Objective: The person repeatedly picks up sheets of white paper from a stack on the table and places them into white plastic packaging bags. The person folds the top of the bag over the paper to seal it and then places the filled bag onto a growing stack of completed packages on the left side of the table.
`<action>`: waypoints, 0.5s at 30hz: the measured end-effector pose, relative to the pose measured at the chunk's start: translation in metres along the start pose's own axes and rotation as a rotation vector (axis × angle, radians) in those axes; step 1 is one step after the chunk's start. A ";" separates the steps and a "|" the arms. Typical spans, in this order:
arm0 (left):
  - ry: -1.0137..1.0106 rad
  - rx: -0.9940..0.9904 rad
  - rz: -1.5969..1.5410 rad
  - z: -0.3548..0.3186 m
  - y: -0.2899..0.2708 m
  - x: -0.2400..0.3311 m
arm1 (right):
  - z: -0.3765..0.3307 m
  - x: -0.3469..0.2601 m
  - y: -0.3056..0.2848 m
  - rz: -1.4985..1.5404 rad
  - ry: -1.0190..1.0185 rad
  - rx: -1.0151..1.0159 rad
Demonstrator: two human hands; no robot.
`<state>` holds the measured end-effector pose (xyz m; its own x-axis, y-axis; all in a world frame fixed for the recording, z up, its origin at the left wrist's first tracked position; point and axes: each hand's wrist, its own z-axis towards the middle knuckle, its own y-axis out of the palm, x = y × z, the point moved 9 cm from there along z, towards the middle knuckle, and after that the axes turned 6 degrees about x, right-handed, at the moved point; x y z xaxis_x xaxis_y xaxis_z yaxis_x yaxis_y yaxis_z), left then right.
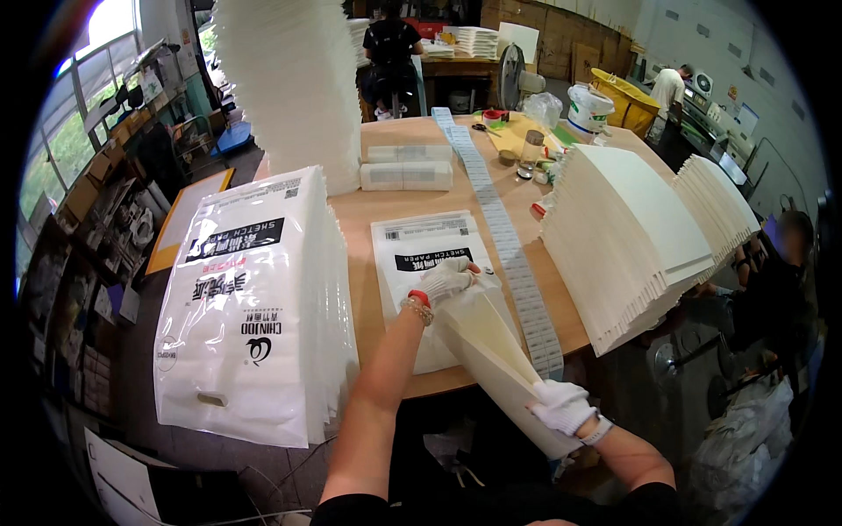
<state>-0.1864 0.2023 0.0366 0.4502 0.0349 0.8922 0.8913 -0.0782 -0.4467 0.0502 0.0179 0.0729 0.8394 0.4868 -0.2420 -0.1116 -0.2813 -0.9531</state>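
Note:
My left hand (pixel 445 279), in a white fingertip-less glove, is curled at the far end of a bent sheaf of cream paper sheets (pixel 491 351). Just under that hand lies a flat, printed clear-and-white plastic bag (pixel 405 320); whether the fingers also pinch its film I cannot tell. Down at the table's front edge, my right hand (pixel 563 408), gloved too, grips the sheaf's near end. The sheaf bows between both hands, its layers parted along the middle, and its near end hangs past the table edge.
A tall pile of packed printed bags (pixel 237 307) stands left, with a higher white stack (pixel 294 88) behind. Fanned paper stacks (pixel 623 237) fill the right side. A label strip (pixel 500 237) runs along the table (pixel 399 130). Two wrapped bundles (pixel 406 174), a jar (pixel 531 153) and a bucket (pixel 589 110) sit farther back. Other people work nearby.

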 end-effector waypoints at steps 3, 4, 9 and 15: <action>-0.103 0.024 -0.138 -0.013 0.004 0.012 | 0.038 0.010 0.030 0.059 0.070 -0.139; -0.087 0.115 -0.103 -0.035 -0.004 0.038 | 0.051 0.009 0.026 0.130 0.117 -0.111; 0.450 0.228 0.301 -0.050 0.058 0.095 | 0.164 0.005 0.032 0.058 0.139 0.082; 0.574 0.982 0.398 -0.156 -0.033 0.050 | 0.137 -0.033 -0.031 0.410 0.019 0.333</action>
<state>-0.2015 0.0515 0.1059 0.8354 -0.2873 0.4685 0.4689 0.8174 -0.3348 -0.0471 0.1236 0.0852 0.7006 0.3762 -0.6064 -0.5928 -0.1662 -0.7880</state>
